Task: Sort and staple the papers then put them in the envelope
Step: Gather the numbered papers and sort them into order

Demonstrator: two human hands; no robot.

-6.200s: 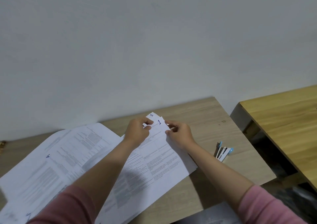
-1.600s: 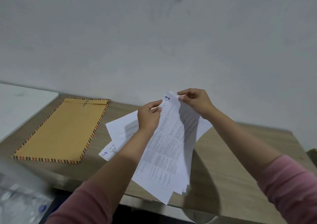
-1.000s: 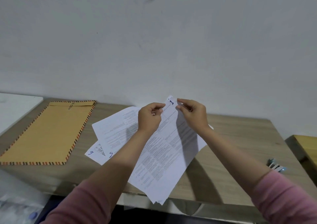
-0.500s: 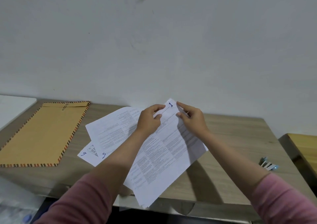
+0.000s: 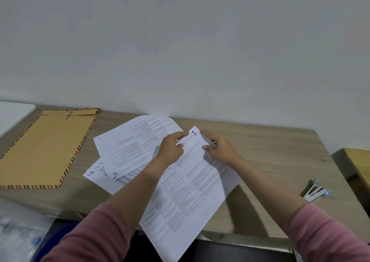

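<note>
A stack of printed white papers [image 5: 186, 193], its top sheet marked "1" at the far corner, lies slanted on the wooden desk [image 5: 270, 155] and hangs over the near edge. My left hand [image 5: 172, 148] pinches the stack's top corner from the left. My right hand [image 5: 217, 148] pinches the same corner from the right. To the left lie loose sheets [image 5: 130, 147] marked "5" and "9", partly under my left arm. A brown envelope [image 5: 46, 147] with a striped border and a paper clip lies flat at the far left. A blue and white stapler [image 5: 315, 190] rests near the desk's right edge.
A grey wall runs right behind the desk. A second wooden table [image 5: 358, 165] stands to the right across a gap. A white surface [image 5: 12, 113] adjoins the desk at the far left. Clear plastic [image 5: 18, 235] lies below the desk's near left edge.
The stack held up off the desk 1.6 s ago has been lowered until it lies on the desk. Both hands came closer together at its top corner.
</note>
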